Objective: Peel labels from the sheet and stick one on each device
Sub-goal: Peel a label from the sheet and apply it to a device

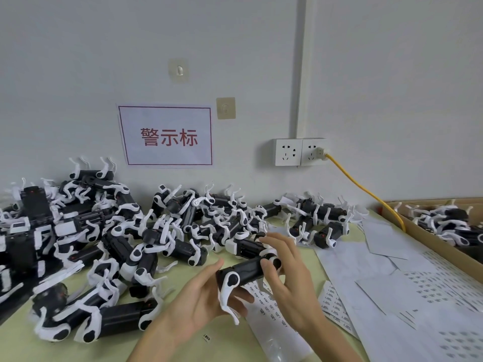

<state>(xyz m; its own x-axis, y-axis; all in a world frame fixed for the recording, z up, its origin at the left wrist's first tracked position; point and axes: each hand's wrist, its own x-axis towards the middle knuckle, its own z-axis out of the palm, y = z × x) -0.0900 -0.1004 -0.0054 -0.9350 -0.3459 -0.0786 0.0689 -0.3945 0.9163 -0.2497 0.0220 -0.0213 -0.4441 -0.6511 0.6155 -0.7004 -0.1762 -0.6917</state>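
Observation:
I hold one black device with white legs above the table, lying crosswise between both hands. My left hand cradles its left end from below, thumb up beside the body and fingers under a white leg. My right hand grips the right end, fingers curled over the top. A label sheet with small printed labels lies under my hands. One loose label sits on the green table near my left wrist.
A big heap of the same devices covers the table's left and back. More devices lie at the back right. Used label sheets spread to the right. A cardboard box holds further devices. A yellow cable runs from the wall socket.

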